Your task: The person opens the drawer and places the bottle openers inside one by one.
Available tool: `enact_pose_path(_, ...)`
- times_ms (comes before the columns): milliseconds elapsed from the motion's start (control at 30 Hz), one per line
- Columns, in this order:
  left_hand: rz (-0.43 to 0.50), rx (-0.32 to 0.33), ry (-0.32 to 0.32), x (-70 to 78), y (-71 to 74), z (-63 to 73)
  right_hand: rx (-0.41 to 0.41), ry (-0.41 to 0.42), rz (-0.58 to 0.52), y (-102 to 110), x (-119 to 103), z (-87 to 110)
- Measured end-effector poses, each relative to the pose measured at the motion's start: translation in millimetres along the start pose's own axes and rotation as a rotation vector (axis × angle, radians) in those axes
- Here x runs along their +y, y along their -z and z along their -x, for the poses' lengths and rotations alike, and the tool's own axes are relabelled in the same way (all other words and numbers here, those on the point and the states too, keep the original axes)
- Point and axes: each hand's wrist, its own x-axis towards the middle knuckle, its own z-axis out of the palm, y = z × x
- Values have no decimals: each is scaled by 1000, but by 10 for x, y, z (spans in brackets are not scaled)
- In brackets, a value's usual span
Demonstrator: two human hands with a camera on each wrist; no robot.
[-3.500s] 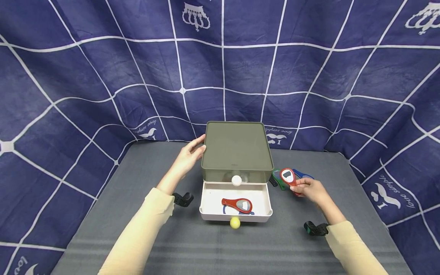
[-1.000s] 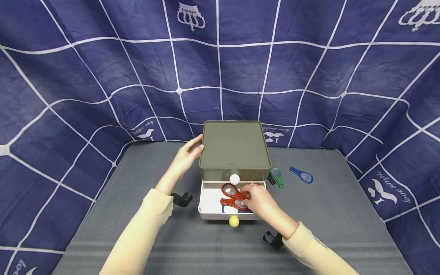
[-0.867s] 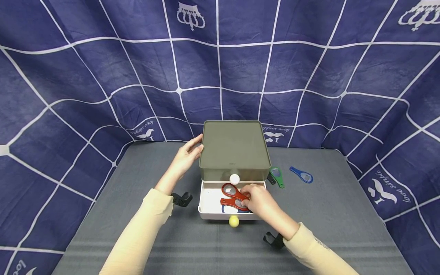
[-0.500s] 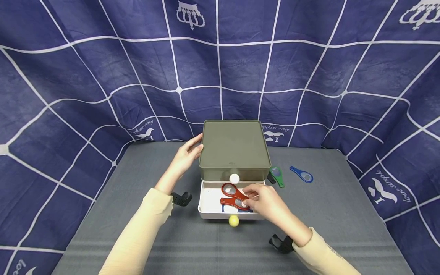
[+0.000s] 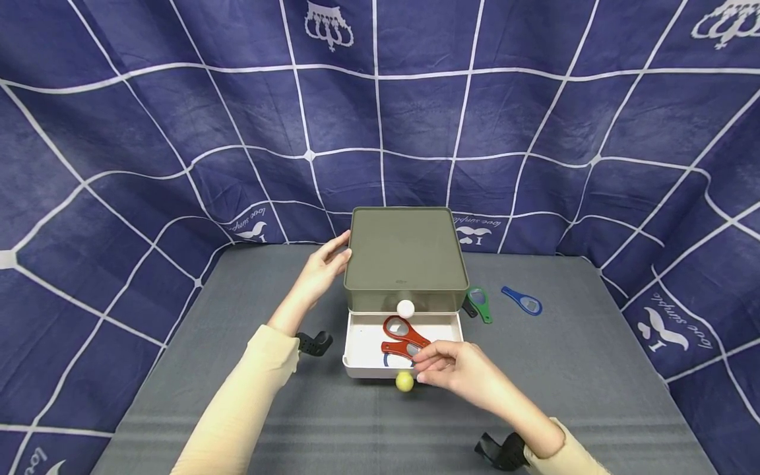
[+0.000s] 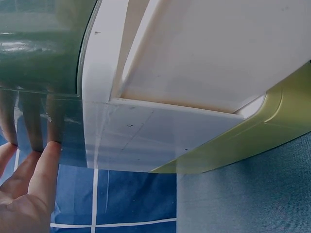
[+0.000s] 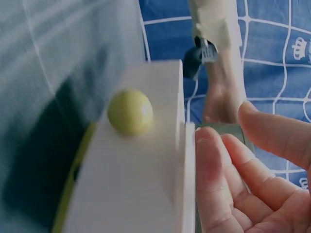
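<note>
My left hand (image 5: pixel 318 273) rests its fingertips against the left side of a grey-green drawer box (image 5: pixel 406 251); the left wrist view shows those fingertips (image 6: pixel 51 148) on the glossy wall. At the box's front, the white lower drawer (image 5: pixel 365 333) is pulled out. Two red bottle openers lie in it, the rear one (image 5: pixel 396 326) angled across the front one (image 5: pixel 394 348), over a blue-rimmed one (image 5: pixel 388 361) partly hidden. My right hand (image 5: pixel 451 369) holds nothing, its loosely bent fingers over the drawer's front wall beside the yellow knob (image 5: pixel 405 381). In the right wrist view, thumb and forefinger stand apart.
On the grey table right of the box lie a green bottle opener (image 5: pixel 479 304), a black one (image 5: pixel 470 308) partly hidden by the box, and a blue one (image 5: pixel 522 301). A white knob (image 5: pixel 406 309) sits on the upper drawer front. Blue curtain (image 5: pixel 415 119) hangs behind.
My right hand carried a red bottle opener from the table into the drawer, let go of it there, and drew back toward the drawer's front wall. My left hand stayed on the box.
</note>
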Motion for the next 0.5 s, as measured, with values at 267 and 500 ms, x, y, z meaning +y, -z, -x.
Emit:
enact_pose_path(267,-9,1,6,18,-4,6,-125,-54,-155,-165,245,126)
enact_pose_path(500,-1,6,7,14,-7,10,-160,-105,-248,-368,533,138)
